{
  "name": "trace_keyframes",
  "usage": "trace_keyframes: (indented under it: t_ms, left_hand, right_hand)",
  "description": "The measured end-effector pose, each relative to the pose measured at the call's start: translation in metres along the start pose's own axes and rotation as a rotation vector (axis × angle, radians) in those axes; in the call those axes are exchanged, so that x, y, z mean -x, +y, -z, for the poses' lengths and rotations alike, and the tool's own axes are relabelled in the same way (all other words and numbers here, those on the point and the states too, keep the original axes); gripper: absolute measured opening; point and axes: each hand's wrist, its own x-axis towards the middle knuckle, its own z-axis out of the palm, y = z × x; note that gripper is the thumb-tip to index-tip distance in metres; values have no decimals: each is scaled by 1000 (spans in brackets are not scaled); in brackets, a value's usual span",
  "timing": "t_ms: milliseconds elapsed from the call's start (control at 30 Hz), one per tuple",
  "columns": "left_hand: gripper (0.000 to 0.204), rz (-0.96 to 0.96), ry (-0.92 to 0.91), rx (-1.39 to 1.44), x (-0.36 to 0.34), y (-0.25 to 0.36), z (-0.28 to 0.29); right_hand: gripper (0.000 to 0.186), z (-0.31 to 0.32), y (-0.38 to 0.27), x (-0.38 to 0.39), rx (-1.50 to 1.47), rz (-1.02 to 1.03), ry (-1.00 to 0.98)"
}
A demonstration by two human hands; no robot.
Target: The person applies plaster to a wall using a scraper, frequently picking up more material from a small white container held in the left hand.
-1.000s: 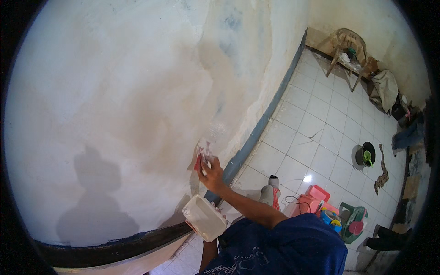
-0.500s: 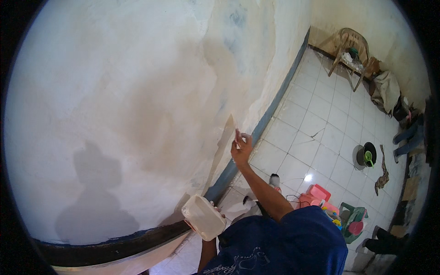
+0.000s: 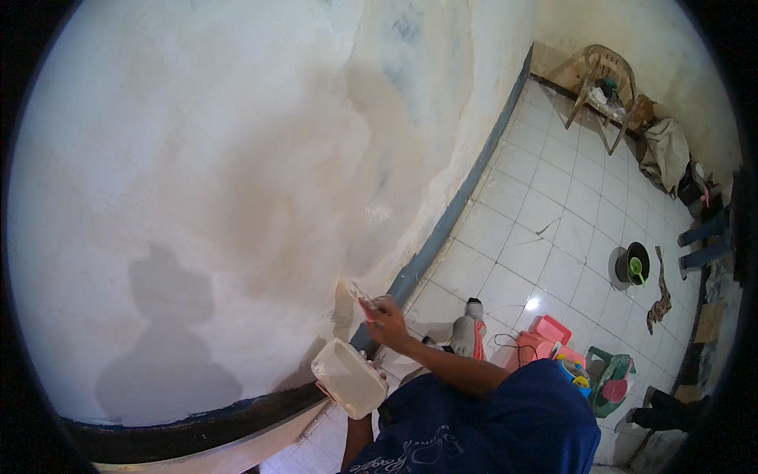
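Note:
My left hand (image 3: 378, 363), mostly hidden beneath, grips a whitish rectangular plastic tub (image 3: 365, 401) low by the wall. My right hand (image 3: 388, 324) is closed on a putty knife (image 3: 365, 306) with a reddish handle; whitish paste clings to its blade. The blade is at or very near the wall (image 3: 260, 237), just above the tub; contact is hard to make out. On the wall, beige and bluish-grey patches border whiter areas, and a wet-looking shiny spot shows above the knife.
A blue-grey skirting strip (image 3: 466, 189) divides wall and tiled floor (image 3: 517, 233). Pink containers (image 3: 541, 340), a green stool (image 3: 604, 395) and a dark bucket (image 3: 632, 265) with a green dipper stand right. A plastic chair (image 3: 604, 83) holds items at the back. Other people's legs (image 3: 703, 245) show far right.
My right hand has moved down and left along the wall with the putty knife, nearer the tub. A shiny spot now shows where it was. The tub has barely shifted.

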Motion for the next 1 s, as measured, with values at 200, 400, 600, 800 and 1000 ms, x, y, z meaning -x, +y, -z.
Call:
trace_keyframes:
  t_ms: [200,400,600,800,1000]
  left_hand:
    - [101,-33,-88,-135,-1,5,13]
    - [108,-35,-28,-115,-7,-8,-4]
    - [110,-12,-146,-129,-8,-2,9]
    - [111,-44,-55,-41,-10,-10,-10]
    - [116,3,-205,-167,-15,2,18]
  right_hand:
    - [35,46,48,-61,32,-123,492]
    - [46,63,64,-167,308,124,623]
    - [54,12,49,-170,206,51,608]
    - [60,1,21,-160,212,29,497]
    - [54,-14,-13,-143,183,-47,412]
